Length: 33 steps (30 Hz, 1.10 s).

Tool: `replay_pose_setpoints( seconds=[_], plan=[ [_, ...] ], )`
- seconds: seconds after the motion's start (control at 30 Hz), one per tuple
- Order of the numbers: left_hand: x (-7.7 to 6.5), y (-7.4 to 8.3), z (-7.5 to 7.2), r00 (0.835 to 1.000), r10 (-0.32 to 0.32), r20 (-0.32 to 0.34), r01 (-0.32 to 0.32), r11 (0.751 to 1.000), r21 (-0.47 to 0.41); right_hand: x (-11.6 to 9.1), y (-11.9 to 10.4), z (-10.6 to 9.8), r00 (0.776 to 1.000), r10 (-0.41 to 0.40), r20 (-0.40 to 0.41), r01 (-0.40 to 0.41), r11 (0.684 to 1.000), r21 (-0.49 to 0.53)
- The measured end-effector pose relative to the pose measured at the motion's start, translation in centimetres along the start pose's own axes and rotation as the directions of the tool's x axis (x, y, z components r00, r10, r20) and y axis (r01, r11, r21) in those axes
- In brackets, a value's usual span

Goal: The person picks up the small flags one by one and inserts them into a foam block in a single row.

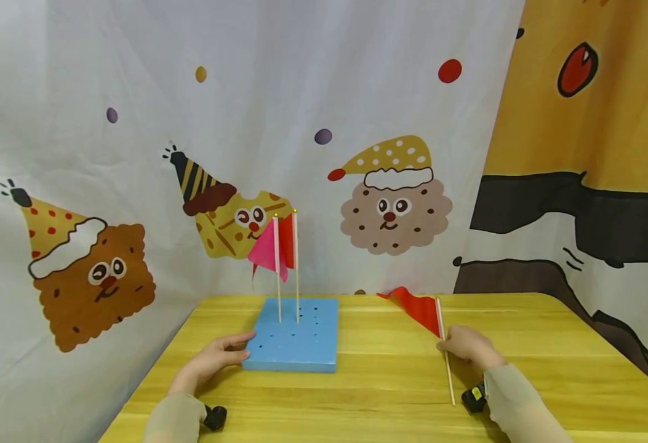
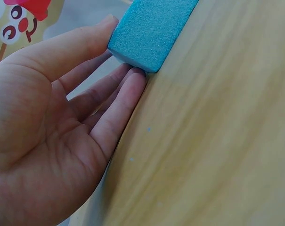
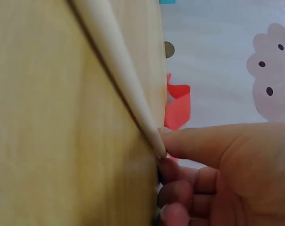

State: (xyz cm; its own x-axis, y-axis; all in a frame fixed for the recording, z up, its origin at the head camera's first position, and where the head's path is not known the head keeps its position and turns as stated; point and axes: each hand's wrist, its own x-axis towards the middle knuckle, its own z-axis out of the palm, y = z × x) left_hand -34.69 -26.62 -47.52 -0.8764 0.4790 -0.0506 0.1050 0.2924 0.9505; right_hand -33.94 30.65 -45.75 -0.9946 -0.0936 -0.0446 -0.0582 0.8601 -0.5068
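Note:
A blue block with small holes in its top lies on the table, left of the middle. Two sticks stand upright in it, bearing a pink flag and a red flag. At its left edge my left hand touches the block with thumb and fingers fairly straight; the left wrist view shows the fingertips against the block's corner. My right hand pinches the wooden stick of another red flag between thumb and index finger. That stick lies along the tabletop, its cloth pointing to the back left.
The wooden table ends at a white curtain printed with cartoon biscuits. A dark wrist camera sits at the left wrist, another camera at the right one.

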Motion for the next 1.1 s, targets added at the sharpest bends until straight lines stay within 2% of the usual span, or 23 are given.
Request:
replay_pose_setpoints(
  seconds=[0.17, 0.27, 0.47, 0.57, 0.9, 1.1],
  plan=[
    [0.1, -0.1, 0.0, 1.000, 0.002, -0.001, -0.002, 1.000, 0.002, 0.2, 0.4, 0.2, 0.998, 0.055, 0.001, -0.054, 0.982, 0.180],
    [0.2, -0.2, 0.1, 1.000, -0.002, -0.002, 0.002, 1.000, -0.001, 0.2, 0.8, 0.1, 0.995, 0.096, 0.023, -0.099, 0.951, 0.294],
    [0.3, -0.1, 0.0, 1.000, 0.006, -0.005, -0.006, 1.000, 0.002, 0.0, 1.4, -0.4, 0.989, 0.144, 0.010, -0.135, 0.901, 0.412],
    [0.3, 0.0, 0.0, 1.000, 0.007, -0.007, -0.007, 1.000, 0.011, 0.2, 1.8, -0.5, 0.988, 0.152, 0.028, -0.146, 0.858, 0.492],
    [0.1, -0.3, -0.1, 1.000, 0.002, -0.007, -0.002, 1.000, 0.004, 0.9, 2.9, -1.1, 0.986, 0.034, 0.164, -0.138, 0.719, 0.681],
    [0.1, -0.2, -0.1, 1.000, 0.001, -0.012, -0.001, 1.000, 0.010, 1.2, 3.1, -1.6, 0.980, -0.038, 0.196, -0.120, 0.673, 0.729]
  ],
)
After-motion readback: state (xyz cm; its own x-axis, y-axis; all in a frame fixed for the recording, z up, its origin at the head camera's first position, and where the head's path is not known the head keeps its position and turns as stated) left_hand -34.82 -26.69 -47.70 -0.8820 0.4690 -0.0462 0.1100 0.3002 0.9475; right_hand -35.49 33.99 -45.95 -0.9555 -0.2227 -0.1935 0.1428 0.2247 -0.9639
